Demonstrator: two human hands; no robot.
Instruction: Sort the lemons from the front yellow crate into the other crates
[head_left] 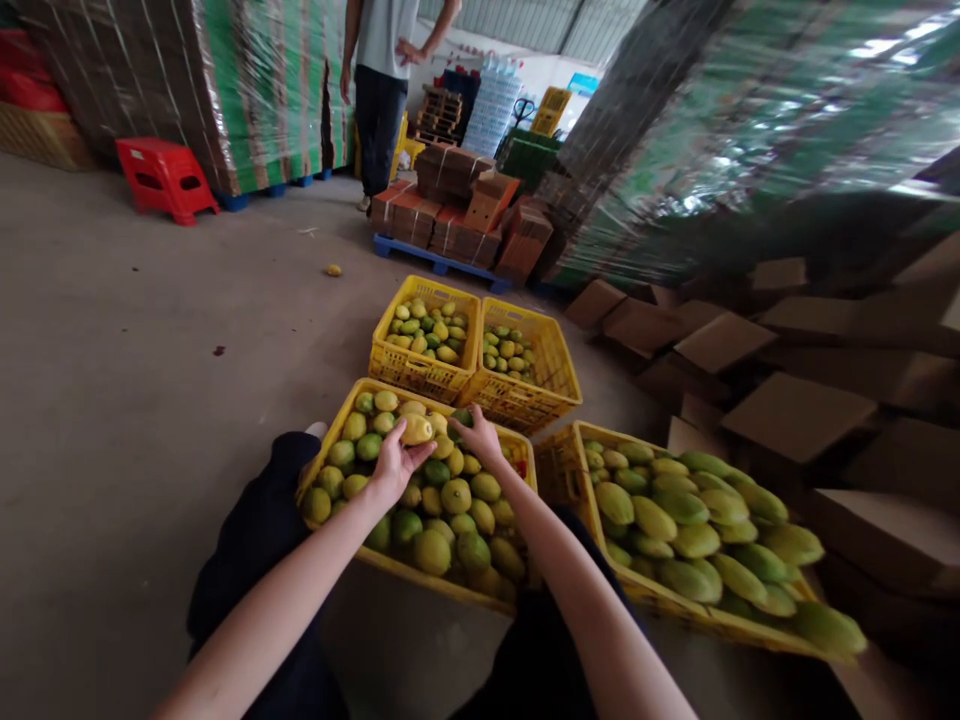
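Observation:
My left hand (pixel 397 462) cradles a yellow lemon (pixel 417 430) above the yellow crate (pixel 409 578) between my knees. Just to its right, the fingers of my right hand (pixel 480 436) are closed around a dark green lemon (pixel 462 417), partly covered by the hand. Beneath both hands the crate is filled with loose lemons (pixel 456 496), ranging from green to yellow. Another yellowish lemon (pixel 436 424) shows between the two hands; whether it is touched I cannot tell.
Two yellow crates (pixel 420 375) with fruit stand just beyond. At right, a crate (pixel 585 490) is heaped with larger, longer green-yellow fruit (pixel 697 540). Cardboard boxes (pixel 799 415) lie along the right. A red stool (pixel 163 180), a loaded blue pallet (pixel 442 262) and a standing person (pixel 381 90) are farther back.

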